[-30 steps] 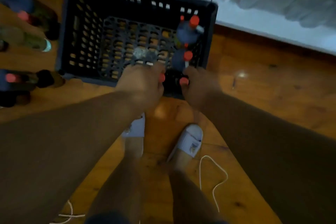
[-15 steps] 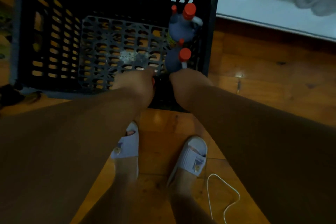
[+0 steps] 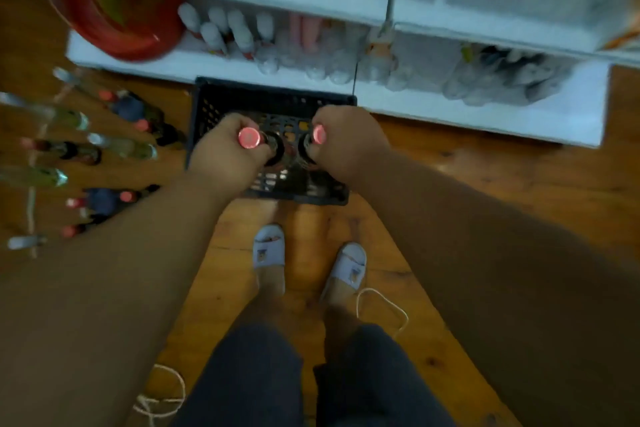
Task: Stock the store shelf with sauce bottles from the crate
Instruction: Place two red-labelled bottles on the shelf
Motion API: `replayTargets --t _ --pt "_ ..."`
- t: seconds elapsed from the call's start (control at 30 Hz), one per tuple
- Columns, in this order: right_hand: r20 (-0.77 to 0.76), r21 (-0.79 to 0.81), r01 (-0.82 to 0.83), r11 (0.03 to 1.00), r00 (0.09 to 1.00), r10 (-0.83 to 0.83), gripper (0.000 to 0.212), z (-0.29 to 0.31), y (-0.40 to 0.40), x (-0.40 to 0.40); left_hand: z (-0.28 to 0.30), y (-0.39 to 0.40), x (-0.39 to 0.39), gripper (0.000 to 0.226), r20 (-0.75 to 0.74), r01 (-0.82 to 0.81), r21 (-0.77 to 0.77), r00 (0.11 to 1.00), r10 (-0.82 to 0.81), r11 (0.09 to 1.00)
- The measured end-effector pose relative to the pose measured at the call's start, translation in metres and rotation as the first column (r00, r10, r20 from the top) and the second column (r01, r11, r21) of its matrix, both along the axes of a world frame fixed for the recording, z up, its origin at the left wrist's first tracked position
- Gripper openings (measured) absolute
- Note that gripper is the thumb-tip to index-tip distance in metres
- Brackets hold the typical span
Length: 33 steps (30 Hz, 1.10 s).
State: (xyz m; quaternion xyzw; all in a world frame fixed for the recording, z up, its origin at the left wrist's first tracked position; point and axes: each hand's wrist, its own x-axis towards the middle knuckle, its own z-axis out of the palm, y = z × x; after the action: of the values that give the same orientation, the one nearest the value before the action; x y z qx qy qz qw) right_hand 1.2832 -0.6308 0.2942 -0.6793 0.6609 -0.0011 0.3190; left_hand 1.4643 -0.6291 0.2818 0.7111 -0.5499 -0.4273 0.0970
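Observation:
A black plastic crate (image 3: 221, 104) stands on the wooden floor against the white shelf (image 3: 485, 114). My left hand (image 3: 225, 152) grips a dark sauce bottle with a red cap (image 3: 249, 138) by its neck, lifted above the crate. In the same way, my right hand (image 3: 346, 142) grips a second red-capped sauce bottle (image 3: 319, 134) over the crate's right half. Both bottles are seen from above, so their bodies are mostly hidden. The crate's inside is largely covered by my hands.
Several bottles (image 3: 114, 149) lie and stand on the floor left of the crate. The shelf's lowest level holds white-capped bottles (image 3: 225, 31), clear plastic packs (image 3: 485, 80) and a red round tub (image 3: 117, 24). White string (image 3: 384, 305) lies by my slippered feet (image 3: 268, 250).
I have stood up from the crate, lifting one bottle out in each hand. The view has pulled back, and the shelf and floor bottles have come into sight.

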Motion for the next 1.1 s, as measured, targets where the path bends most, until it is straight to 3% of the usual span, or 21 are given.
replayTargets --t 0.17,0.33,0.53,0.6,0.67,0.73,0.8,0.97,1.1 --pt "0.097 -0.1 0.077 0.992 0.993 -0.067 0.022 0.137 -0.012 0.001 0.133 -0.008 0.02 0.017 -0.118 -0.098 -0.142 0.99 0.082 0.985" --pt "0.233 -0.324 0.185 0.928 0.966 -0.111 0.028 0.246 -0.015 0.022 0.251 -0.022 0.042 0.023 -0.014 0.104 -0.336 0.993 -0.116 0.936" --pt "0.261 -0.492 0.253 0.833 0.956 -0.136 0.041 0.321 -0.029 0.037 0.339 -0.038 0.053 0.027 0.008 0.144 -0.544 0.986 -0.167 0.827" --pt "0.356 -0.514 0.321 0.795 0.924 -0.143 0.041 0.339 -0.031 0.04 0.355 -0.038 0.046 0.028 -0.109 0.077 -0.528 0.981 -0.158 0.846" --pt "0.524 -0.436 0.45 0.779 0.831 -0.187 0.039 0.354 -0.034 0.04 0.368 -0.04 0.039 0.028 -0.28 -0.057 -0.503 0.955 -0.1 0.862" --pt "0.66 -0.348 0.523 0.778 0.726 -0.192 0.04 0.366 -0.041 0.039 0.38 -0.043 0.031 0.026 -0.373 -0.171 -0.511 0.927 -0.038 0.842" --pt "0.705 -0.337 0.527 0.78 0.69 -0.162 0.037 0.375 -0.052 0.039 0.39 -0.05 0.022 0.026 -0.444 -0.289 -0.514 0.895 0.038 0.808" --pt "0.711 -0.398 0.544 0.739 0.692 -0.126 0.039 0.387 -0.086 0.037 0.407 -0.069 -0.007 0.021 -0.453 -0.459 -0.547 0.866 0.214 0.7" --pt "0.704 -0.413 0.499 0.762 0.706 -0.081 0.023 0.392 -0.119 0.03 0.416 -0.092 -0.019 0.022 -0.405 -0.528 -0.564 0.847 0.344 0.635"
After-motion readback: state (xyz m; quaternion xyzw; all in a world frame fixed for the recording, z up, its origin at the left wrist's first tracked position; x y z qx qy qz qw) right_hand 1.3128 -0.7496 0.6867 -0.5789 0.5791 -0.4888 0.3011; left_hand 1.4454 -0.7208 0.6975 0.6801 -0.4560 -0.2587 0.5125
